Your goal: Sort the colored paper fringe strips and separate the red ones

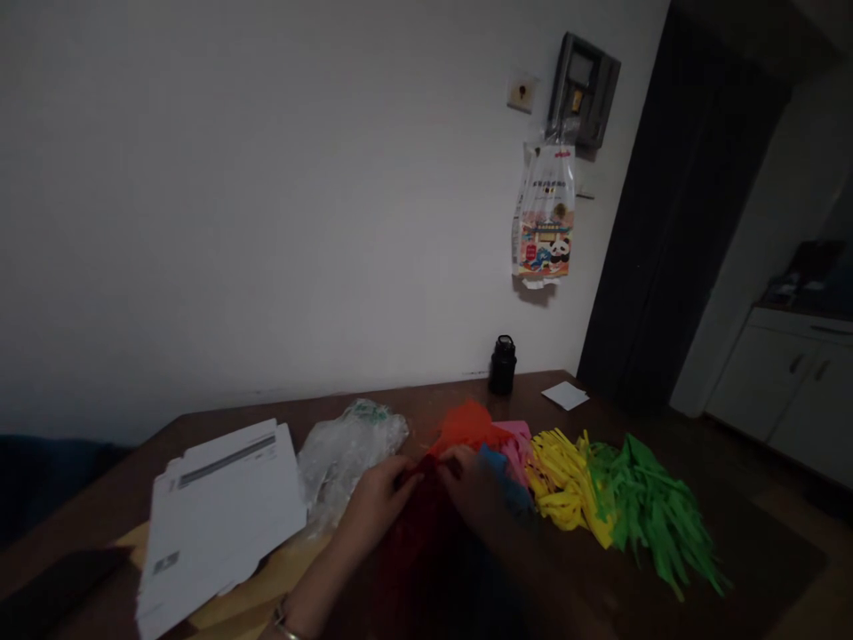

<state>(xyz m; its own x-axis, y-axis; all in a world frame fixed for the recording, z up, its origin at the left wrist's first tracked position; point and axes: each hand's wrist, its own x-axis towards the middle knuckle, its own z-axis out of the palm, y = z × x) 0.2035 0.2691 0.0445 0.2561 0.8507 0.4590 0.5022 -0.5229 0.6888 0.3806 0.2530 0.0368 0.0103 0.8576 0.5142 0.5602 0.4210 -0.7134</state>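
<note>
My left hand (381,495) and my right hand (472,489) meet close together at the front of the table. Between them hangs a dark red piece of tissue paper (426,511), its top edge pinched in the fingers of both. Its lower part fades into shadow. Just beyond the fingers lies a crumpled orange tissue paper piece (470,428). Beside my right hand are a blue piece (503,476) and a pink piece (516,444). Further right lie yellow fringed strips (566,480) and a green fringed bunch (657,507).
A clear plastic bag (350,453) lies left of the papers, near a flat white cardboard piece (223,524) on brown paper (286,578). At the back of the wooden table stand a black bottle (503,364) and a white card (565,396). A printed bag (545,213) hangs on the wall.
</note>
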